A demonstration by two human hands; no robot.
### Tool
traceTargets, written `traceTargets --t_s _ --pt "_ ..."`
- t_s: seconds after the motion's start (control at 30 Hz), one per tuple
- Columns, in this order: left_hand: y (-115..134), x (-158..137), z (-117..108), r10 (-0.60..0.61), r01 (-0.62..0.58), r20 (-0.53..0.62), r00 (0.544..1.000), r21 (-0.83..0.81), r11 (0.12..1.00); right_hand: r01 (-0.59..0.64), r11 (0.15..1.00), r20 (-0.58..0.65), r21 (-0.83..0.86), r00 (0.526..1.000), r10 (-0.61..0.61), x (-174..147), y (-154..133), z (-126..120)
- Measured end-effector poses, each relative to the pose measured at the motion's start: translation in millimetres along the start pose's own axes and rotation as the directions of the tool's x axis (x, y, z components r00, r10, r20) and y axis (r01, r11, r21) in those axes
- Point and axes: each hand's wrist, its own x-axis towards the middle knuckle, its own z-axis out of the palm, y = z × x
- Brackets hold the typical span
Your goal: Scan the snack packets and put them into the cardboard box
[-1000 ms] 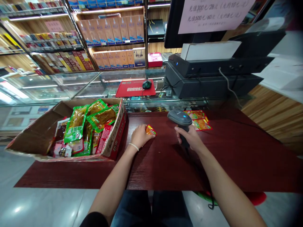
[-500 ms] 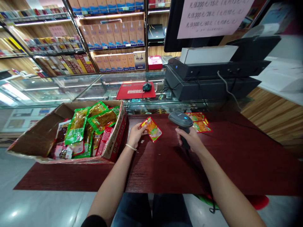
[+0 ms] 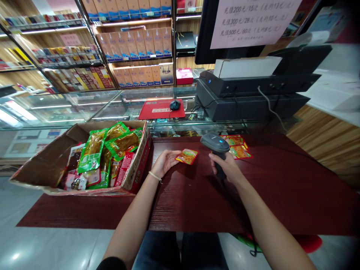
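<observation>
My left hand (image 3: pixel 166 162), palm turned partly up, holds the edge of a small red-edged snack packet (image 3: pixel 187 156) at its fingertips. The packet is tilted low over the dark red table. My right hand (image 3: pixel 227 165) is wrapped round the handle of a dark grey barcode scanner (image 3: pixel 215 143). A blue light shows on the scanner's top, and its head points left, toward the packet. Behind the scanner lie several similar red-edged snack packets (image 3: pixel 239 147), partly hidden by it. Left of my left hand stands an open cardboard box (image 3: pixel 144 150) of green and red snack packets (image 3: pixel 94 150).
A glass counter (image 3: pixel 107 107) runs behind the table (image 3: pixel 191 204), with a red mouse pad (image 3: pixel 149 108) and a mouse (image 3: pixel 174 105) on it. Black till equipment (image 3: pixel 250 101) and a monitor (image 3: pixel 205 33) stand at the right back. The scanner's cable hangs over the front edge.
My left hand has rolled palm-up, turning the packet from steeply angled to flatter, and slightly to the right. My right hand and the scanner stay almost in place.
</observation>
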Motion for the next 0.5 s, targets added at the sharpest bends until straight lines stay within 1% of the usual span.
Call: traceTargets --t_s 0.17,0.23,0.3,0.33,0.37,0.4,0.43,0.5 --pt "-12.5 8.4 1.1 0.088 -0.060 -0.111 0.990 0.234 0.970 -0.016 0.999 -0.008 0.031 1.000 0.016 -1.2 -2.4 1.5" --pt "-19.2 12.8 1.5 0.105 -0.068 -0.106 0.989 0.311 0.948 -0.018 0.999 -0.013 0.031 1.000 0.019 -1.4 -2.3 1.4" --pt "-26.2 15.8 2.6 0.135 -0.088 -0.081 0.988 0.425 0.901 -0.017 0.999 -0.012 0.029 1.000 0.017 -1.0 -1.5 0.9" --pt "-29.6 16.5 3.6 0.159 -0.107 -0.061 0.985 0.504 0.857 -0.015 0.999 -0.010 0.029 1.000 0.015 -0.8 -0.9 0.5" --pt "-32.8 16.7 4.9 0.190 -0.131 -0.037 0.981 0.595 0.793 -0.013 1.000 -0.006 0.028 1.000 0.013 -0.5 -0.3 0.2" --pt "-35.6 16.4 6.6 0.230 -0.162 -0.005 0.973 0.691 0.704 -0.011 1.000 -0.003 0.027 1.000 0.011 -0.3 0.3 -0.2" --pt "-37.7 15.9 8.6 0.269 -0.195 0.035 0.963 0.778 0.597 -0.010 1.000 -0.001 0.026 1.000 0.010 -0.1 0.8 -0.5" --pt "-39.3 15.0 13.0 0.308 -0.238 0.120 0.944 0.894 0.381 -0.009 1.000 0.003 0.025 1.000 0.009 0.1 1.8 -0.9"
